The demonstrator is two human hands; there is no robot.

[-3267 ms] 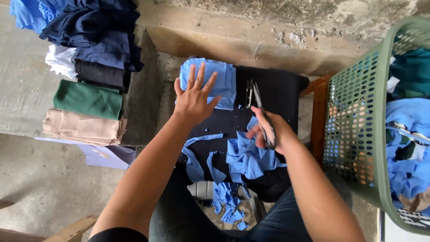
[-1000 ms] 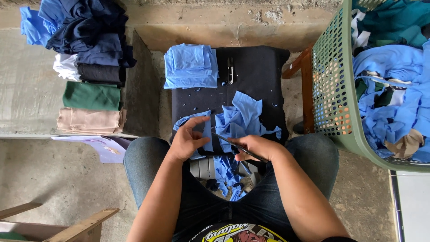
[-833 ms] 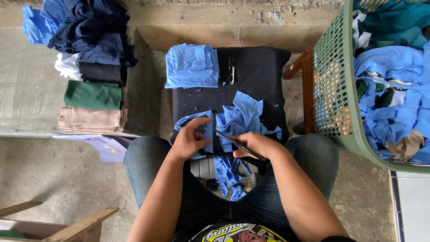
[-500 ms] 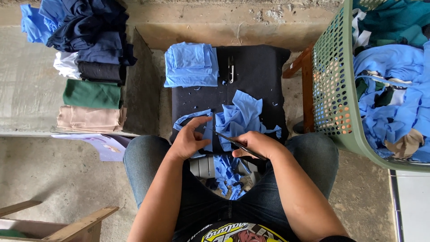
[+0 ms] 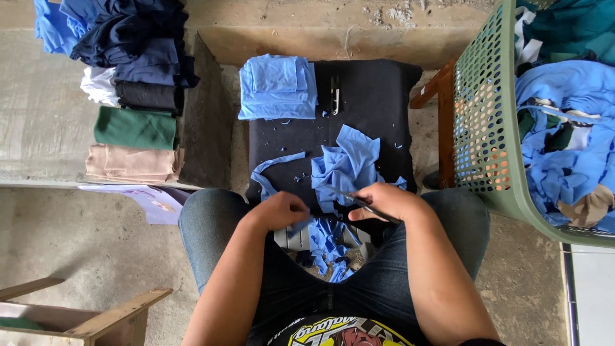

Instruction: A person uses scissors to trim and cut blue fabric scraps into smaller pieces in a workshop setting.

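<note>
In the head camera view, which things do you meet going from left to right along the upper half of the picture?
Stack of folded clothes → folded light blue cloth pile → small black snips → black work surface → wooden leg → green laundry basket with blue garments.

Both forearms reach forward from the lower edge of the view, bare from the elbow down, and converge over the lap between the knees. The left hand (image 5: pixel 280 211) is curled into a loose fist, knuckles up, fingers folded under and thumb tucked toward the palm, pinching inward at its fingertips. The right hand (image 5: pixel 384 202) sits level with it and a little apart, back of the hand upward, wrist slightly bent, fingers closed around a thin dark handle that juts out past its fingertips toward the left fingers. The two sets of fingertips point at each other, not touching.
</note>
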